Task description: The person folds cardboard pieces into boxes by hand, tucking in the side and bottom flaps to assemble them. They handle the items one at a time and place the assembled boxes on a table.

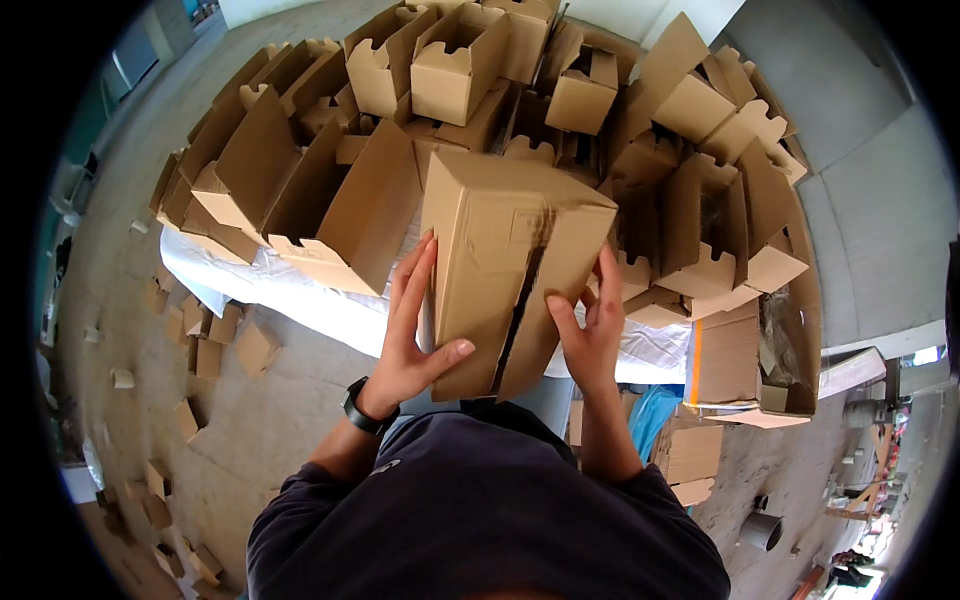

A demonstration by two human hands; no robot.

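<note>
A brown cardboard box [478, 265] is held up in front of my body, tilted, between my two hands. A narrow dark gap runs along its facing side where two flaps do not quite meet, and a dark smudge marks the upper part. My left hand [405, 335] grips the box's left side, thumb lying on the facing side and fingers along the edge. On the opposite side, my right hand [592, 330] holds the right edge with its thumb on the near flap. The box's underside and far side are hidden.
Many open cardboard boxes [345, 205] crowd and stack across a table with a white cover [285, 300]. An upright larger carton [727, 360] stands at the right. Small cardboard pieces [258, 347] litter the floor at left; a grey bucket [762, 530] sits at lower right.
</note>
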